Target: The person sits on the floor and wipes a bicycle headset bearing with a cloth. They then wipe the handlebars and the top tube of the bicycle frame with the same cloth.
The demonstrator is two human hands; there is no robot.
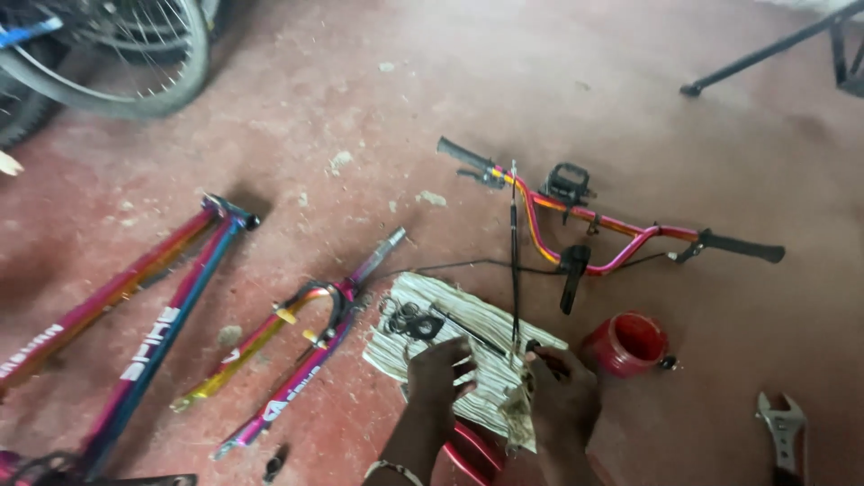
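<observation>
Both hands on the striped cloth (468, 346), floor, near centre: left hand (441, 373) fingers loosely spread, right hand (560, 389) pinching a small dark part. Risk: loose rings (409, 319) near cloth edge may roll away if cloth shifts.

Striped cloth (468, 346), cream with dark lines, crumpled, lies flat on red floor under my fingers. Small dark rings and washers (409, 321) heaped on its upper left corner. Thin black rod (472, 333) lies diagonal across it. Lower right edge grease-stained, bunched.
</observation>
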